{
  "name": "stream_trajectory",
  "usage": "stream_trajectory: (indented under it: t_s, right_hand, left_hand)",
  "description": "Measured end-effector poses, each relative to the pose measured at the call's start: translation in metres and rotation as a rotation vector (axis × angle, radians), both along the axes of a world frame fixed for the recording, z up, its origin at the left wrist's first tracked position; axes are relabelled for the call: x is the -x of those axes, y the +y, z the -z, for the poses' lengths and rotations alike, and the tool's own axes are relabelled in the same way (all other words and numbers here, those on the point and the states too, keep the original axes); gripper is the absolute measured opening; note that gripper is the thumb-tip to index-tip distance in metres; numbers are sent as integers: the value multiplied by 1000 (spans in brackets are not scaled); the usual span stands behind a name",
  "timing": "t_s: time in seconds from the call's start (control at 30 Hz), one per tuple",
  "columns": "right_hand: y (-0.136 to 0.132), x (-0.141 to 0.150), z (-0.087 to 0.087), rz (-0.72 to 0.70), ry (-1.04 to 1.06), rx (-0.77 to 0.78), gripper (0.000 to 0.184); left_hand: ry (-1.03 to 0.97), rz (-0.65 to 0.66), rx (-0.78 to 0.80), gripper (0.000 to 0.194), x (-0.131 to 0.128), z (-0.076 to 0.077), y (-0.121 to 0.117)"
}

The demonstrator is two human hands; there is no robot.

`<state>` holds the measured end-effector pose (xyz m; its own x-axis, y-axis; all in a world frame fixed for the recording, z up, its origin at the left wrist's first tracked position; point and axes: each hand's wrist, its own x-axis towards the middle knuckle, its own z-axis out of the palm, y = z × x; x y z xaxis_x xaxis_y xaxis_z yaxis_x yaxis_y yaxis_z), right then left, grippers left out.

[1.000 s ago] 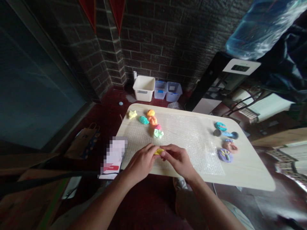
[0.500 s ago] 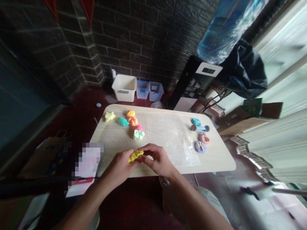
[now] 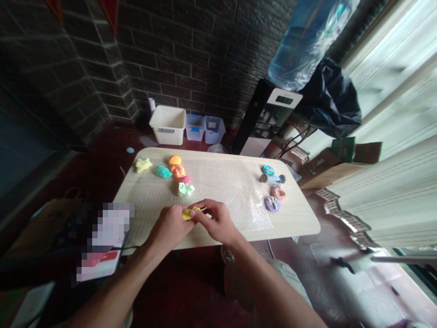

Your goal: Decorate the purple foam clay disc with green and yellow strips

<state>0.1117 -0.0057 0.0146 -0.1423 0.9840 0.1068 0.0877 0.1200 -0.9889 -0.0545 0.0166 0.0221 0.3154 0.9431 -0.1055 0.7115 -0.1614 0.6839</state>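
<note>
A lump of yellow modelling clay [image 3: 187, 214] is held between both hands above the table's near edge. My left hand [image 3: 173, 221] is closed round its left side. My right hand [image 3: 217, 221] pinches it from the right, thumb pressed on top; part of the clay is hidden by the fingers. Just beyond lie a pale green clay piece [image 3: 186, 189], a pink lump [image 3: 185, 179], an orange one [image 3: 177, 171], a yellow-orange one [image 3: 175, 159] and a teal one [image 3: 163, 171]. Farther left sits a pale yellow star-shaped piece [image 3: 143, 165].
Bubble wrap [image 3: 225, 187] covers much of the table [image 3: 300, 218]. Along its right side lie a purple disc [image 3: 273, 204], a brown piece [image 3: 278, 193], a dumbbell-shaped piece [image 3: 272, 178] and a teal disc [image 3: 268, 170]. Behind stand a white bin [image 3: 168, 127] and a water dispenser [image 3: 259, 118].
The view has shifted, so the table and its pieces appear farther left. My right thumb now presses on top of the yellow clay, and less of the clay shows.
</note>
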Motion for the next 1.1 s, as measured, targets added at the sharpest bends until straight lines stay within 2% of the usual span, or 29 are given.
stream_trajectory:
  t_s: [0.23,0.4,0.5,0.63,0.77,0.87,1.1]
  right_hand:
    - [-3,-8,4,51,-112,-70,27]
    - [-4,-5,9,72,-257,-144,24]
    - [-4,-1,8,81,-356,-181,25]
    - [-5,3,0,85,-427,-199,22]
    - [-6,8,-7,134,-505,-211,38]
    - [-6,15,-8,158,-485,-214,43]
    - [1,34,0,186,-384,-146,33]
  left_hand:
    - [-73,36,14,24,-7,10,2]
    - [3,30,33,20,-1,18,9]
    - [130,54,60,20,1,21,9]
    - [230,53,0,19,-2,15,3]
    - [253,23,-18,24,-4,6,0]
    - [240,9,-22,25,-2,2,1]
    - [114,9,-28,16,16,-3,-3]
